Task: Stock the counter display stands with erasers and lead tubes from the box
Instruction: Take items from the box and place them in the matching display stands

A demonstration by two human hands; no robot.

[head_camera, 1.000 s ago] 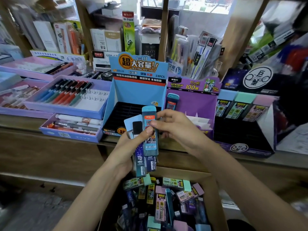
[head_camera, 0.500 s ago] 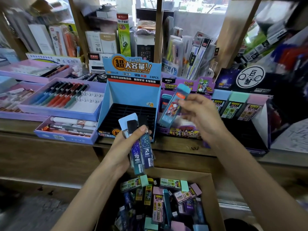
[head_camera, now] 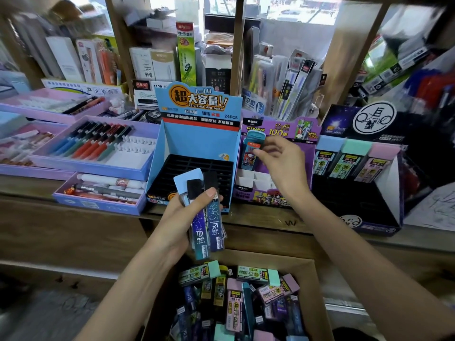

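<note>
As the right hand [head_camera: 278,163] pinches a teal lead tube [head_camera: 251,151] near-upright over the purple stand [head_camera: 305,156], apparently to slot it, the left hand [head_camera: 177,217] grips spare tubes [head_camera: 200,230] fanned for picking.

A teal-capped lead tube [head_camera: 252,153] stands upright in the purple stand's [head_camera: 283,130] back row, pinched by the right hand [head_camera: 283,166]; two dark constellation tubes [head_camera: 206,230] fan from the left hand [head_camera: 177,217] before the blue stand [head_camera: 199,141]; pastel packs [head_camera: 246,291] lie jumbled in the cardboard box [head_camera: 316,279].
</note>
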